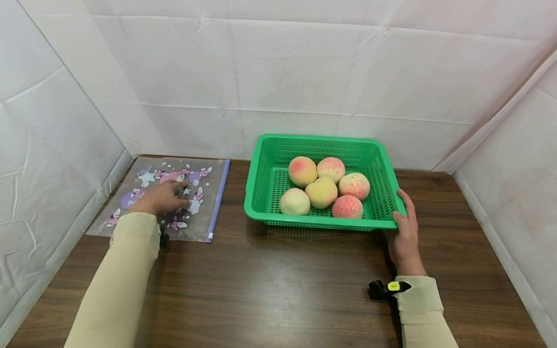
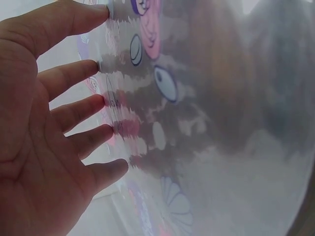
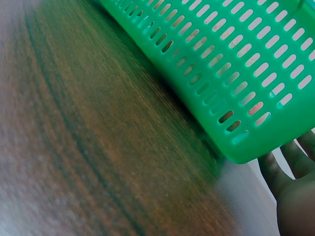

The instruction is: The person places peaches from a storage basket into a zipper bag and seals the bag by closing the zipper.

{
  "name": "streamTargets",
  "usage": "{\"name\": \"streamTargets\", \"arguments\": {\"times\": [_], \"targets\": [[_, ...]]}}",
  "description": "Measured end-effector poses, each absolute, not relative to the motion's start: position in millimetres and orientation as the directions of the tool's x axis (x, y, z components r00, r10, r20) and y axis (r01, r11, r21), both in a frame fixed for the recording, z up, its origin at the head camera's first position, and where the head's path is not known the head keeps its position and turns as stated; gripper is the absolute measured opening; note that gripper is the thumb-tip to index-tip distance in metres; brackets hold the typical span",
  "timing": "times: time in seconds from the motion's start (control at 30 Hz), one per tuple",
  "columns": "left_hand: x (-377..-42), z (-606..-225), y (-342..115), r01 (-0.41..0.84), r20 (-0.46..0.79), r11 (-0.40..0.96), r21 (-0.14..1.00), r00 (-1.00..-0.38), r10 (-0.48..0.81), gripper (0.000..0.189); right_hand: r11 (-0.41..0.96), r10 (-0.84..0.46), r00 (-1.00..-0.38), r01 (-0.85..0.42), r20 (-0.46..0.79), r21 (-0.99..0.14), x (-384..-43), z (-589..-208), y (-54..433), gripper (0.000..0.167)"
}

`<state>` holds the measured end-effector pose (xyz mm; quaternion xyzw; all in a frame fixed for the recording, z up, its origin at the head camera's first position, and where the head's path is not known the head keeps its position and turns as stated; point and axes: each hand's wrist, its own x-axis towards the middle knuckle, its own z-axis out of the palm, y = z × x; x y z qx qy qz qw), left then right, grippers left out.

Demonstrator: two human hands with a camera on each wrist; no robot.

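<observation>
I see the left hand [image 1: 162, 198] — fingers apart, tips touching the bag [image 1: 205, 191] on the table's [image 1: 270, 285] back-left corner — while the right hand [image 1: 406, 237] grips the green basket [image 1: 322, 221] of peaches [image 1: 321, 192], its yellow wrist tag [image 1: 393, 286] too tiny to read.

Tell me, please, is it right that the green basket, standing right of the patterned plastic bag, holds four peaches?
Not quite: the head view shows six peaches, not four, in the green basket, which does stand right of the patterned plastic bag.
</observation>
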<state>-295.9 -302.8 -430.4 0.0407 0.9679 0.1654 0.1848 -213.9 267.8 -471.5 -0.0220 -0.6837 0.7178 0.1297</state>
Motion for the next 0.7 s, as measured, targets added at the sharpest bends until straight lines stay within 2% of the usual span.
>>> {"name": "streamTargets", "arguments": {"times": [0.13, 0.3, 0.7], "targets": [[-295.9, -431.9, -301.0, -0.012, -0.368, 0.949, 0.314, -0.923, 0.11, 0.078, -0.035, 0.213, -0.965, -0.164, 0.153, -0.986, -213.8, -472.2, 268.3, 0.056], [-293.2, -431.3, -295.8, 0.019, -0.345, 0.948, 0.318, -0.929, 0.134, 0.072, -0.03, 0.216, -0.963, -0.17, 0.16, -0.985, -213.6, -473.0, 268.6, 0.055], [-288.1, -421.0, -267.7, 0.15, -0.149, 0.946, 0.287, -0.969, 0.199, 0.063, -0.023, 0.224, -0.963, -0.162, 0.153, -0.987, -212.7, -472.1, 267.8, 0.056]]}}
